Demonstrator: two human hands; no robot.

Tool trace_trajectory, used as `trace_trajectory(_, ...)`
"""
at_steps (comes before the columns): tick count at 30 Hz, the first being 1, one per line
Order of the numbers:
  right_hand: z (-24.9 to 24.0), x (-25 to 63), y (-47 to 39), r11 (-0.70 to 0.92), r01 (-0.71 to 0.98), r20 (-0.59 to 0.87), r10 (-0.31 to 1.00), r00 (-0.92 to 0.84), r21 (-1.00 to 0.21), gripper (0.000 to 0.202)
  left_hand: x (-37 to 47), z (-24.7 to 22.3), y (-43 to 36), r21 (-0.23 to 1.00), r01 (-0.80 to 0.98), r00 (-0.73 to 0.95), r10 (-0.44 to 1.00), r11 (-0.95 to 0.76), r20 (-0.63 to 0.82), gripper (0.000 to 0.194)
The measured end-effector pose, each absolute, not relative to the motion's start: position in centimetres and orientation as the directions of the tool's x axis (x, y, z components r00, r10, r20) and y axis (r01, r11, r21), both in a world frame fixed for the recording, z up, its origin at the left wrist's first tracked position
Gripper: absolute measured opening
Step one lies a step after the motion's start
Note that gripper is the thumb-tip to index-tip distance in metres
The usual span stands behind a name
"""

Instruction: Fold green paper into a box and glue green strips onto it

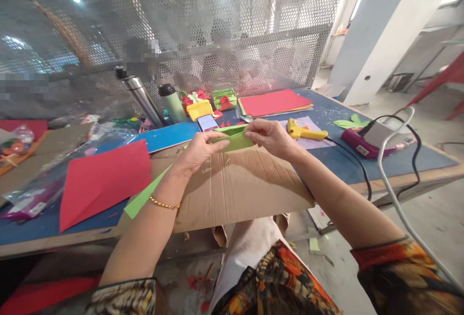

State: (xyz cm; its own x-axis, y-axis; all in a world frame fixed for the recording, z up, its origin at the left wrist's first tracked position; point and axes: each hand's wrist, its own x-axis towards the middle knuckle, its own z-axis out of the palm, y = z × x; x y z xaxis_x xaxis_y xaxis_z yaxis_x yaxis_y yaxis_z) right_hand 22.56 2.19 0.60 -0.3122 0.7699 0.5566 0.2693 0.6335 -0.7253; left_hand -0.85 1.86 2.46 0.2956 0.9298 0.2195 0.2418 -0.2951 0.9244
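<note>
Between my two hands is a small folded green paper box (pixel 237 142), held above a sheet of brown cardboard (pixel 235 189). My left hand (pixel 199 150) pinches its left end, thumb in front and fingers behind. At the right end, my right hand (pixel 270 137) grips the paper edge between thumb and fingertips. The box looks open along its top. A green paper strip (pixel 147 193) lies partly under my left forearm. Close to my right hand, a yellow glue gun (pixel 306 131) rests on a pale sheet of paper (pixel 315 142).
Red paper (pixel 107 179) lies at left. Behind my hands are a phone (pixel 208 122), a yellow box (pixel 199 110), a green box with a red bow (pixel 224 100), two bottles and stacked red sheets (pixel 275 102). A purple power strip (pixel 362 143) with cables sits right.
</note>
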Motion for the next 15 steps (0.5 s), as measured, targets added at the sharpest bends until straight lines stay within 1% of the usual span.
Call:
trace_trajectory(3,0.6,22.3,2.1,0.617,0.222,0.539,0.776,-0.327,-0.755,0.025,-0.7,2.4,1.9,0.929,0.195,0.254,0.931,-0.314,0.261,0.036)
trace_trajectory(6,0.9,22.3,1.9,0.59,0.222,0.515,0.796,-0.319,-0.776,0.029,-0.6,2.3,2.0,0.934,0.167,0.198,0.939,-0.316,0.283,0.037)
trace_trajectory(8,1.1,22.5,1.9,0.559,0.238,0.507,0.826,-0.246,-0.795,0.034,-0.7,2.2,2.1,0.945,0.157,0.169,0.95,-0.288,0.262,0.037)
trace_trajectory(10,1.2,22.7,2.0,0.541,0.267,0.535,0.839,-0.101,-0.798,0.037,-0.9,2.1,2.3,0.95,0.165,0.149,0.959,-0.265,0.241,0.034)
trace_trajectory(12,1.3,22.8,2.1,0.564,0.315,0.595,0.804,0.002,-0.763,0.035,-1.0,1.8,2.5,0.935,0.213,0.136,0.956,-0.285,0.261,0.024)
trace_trajectory(13,1.2,22.8,2.1,0.589,0.34,0.626,0.78,-0.003,-0.733,0.034,-0.9,1.7,2.6,0.912,0.257,0.134,0.946,-0.321,0.295,0.019)
trace_trajectory(15,1.0,22.6,1.9,0.638,0.376,0.653,0.75,-0.108,-0.672,0.029,-0.8,1.3,2.8,0.831,0.369,0.146,0.909,-0.417,0.391,0.009)
